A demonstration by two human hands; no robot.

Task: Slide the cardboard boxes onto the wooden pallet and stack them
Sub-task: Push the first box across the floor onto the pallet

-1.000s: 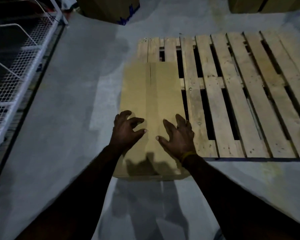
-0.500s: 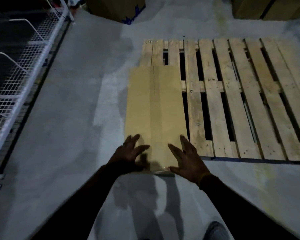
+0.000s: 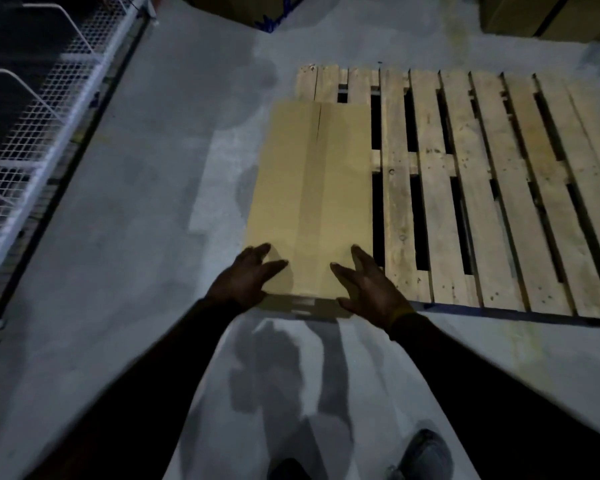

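Both hands press flat with fingers spread on the near end of the cardboard box (image 3: 310, 199): left hand (image 3: 245, 278) at its left corner, right hand (image 3: 369, 284) at its right. The box lies along the left edge of the wooden pallet (image 3: 482, 188) (how much overhangs is unclear). Push evenly, keeping the long sides parallel to the slats. Bare slats fill the frame's right; open floor (image 3: 146, 237) separates box from wire rack (image 3: 32, 109) at upper left.

Dim scene, lit by 1 source behind the viewer: the concrete floor (image 3: 146, 237) is brightest at lower centre, where the person's shadow (image 3: 284, 375) falls in doubled, overlapping shapes. Frame corners sink into black. Soft overall, noisy; wide-angle bending skews lines at the upper left.
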